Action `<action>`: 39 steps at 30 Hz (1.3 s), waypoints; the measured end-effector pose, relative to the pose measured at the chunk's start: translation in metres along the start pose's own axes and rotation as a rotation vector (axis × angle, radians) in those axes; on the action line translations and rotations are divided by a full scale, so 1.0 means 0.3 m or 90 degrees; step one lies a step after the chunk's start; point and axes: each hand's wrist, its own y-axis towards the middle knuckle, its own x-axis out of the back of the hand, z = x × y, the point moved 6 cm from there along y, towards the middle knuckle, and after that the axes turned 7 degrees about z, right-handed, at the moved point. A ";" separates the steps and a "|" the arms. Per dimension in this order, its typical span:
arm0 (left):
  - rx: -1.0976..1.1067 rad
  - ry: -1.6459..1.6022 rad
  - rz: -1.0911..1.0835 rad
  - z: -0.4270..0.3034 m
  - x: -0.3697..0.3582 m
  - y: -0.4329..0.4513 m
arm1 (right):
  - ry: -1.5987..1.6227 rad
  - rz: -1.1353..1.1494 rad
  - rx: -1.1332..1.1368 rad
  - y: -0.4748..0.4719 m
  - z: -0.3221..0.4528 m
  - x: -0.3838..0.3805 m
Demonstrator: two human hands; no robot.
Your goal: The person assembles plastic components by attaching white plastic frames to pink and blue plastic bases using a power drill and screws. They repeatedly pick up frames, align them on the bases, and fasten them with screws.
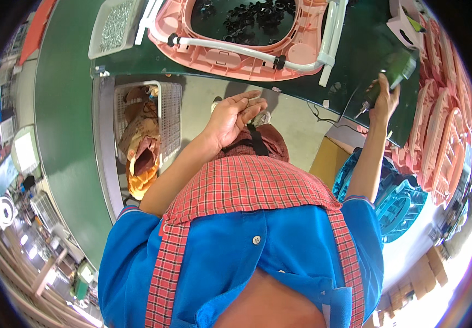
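Observation:
My left hand (238, 112) is held palm up in front of the apron, its fingers partly curled; whether something small lies in it I cannot tell. At the right, my right hand (384, 98) is against a green power tool (398, 67), blurred, with a metal bit (362, 110) pointing down and left. On the green table (355, 37) lies a pink plastic frame (223, 59) with a large oval opening. A bent white tube (228, 48) with black clips (279, 62) runs across it. Many small black plastic parts (256, 18) show through the opening.
A tray of metal screws (93, 49) stands at the upper left. Below it, a white plastic basket (170, 119) holds bags. Pink plastic parts (445, 151) are stacked at the right, blue plastic parts (400, 209) below them. A cable (328, 120) hangs by the table edge.

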 end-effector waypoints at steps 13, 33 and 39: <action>-0.166 0.094 -0.099 0.001 0.009 -0.001 | 0.398 0.405 0.232 -0.386 0.389 -0.801; -0.203 0.066 -0.052 -0.249 0.022 -0.012 | 0.462 0.407 0.382 -0.534 0.477 -0.847; -0.037 0.112 0.012 -0.151 -0.066 0.031 | 0.452 0.417 0.348 -0.544 0.472 -0.746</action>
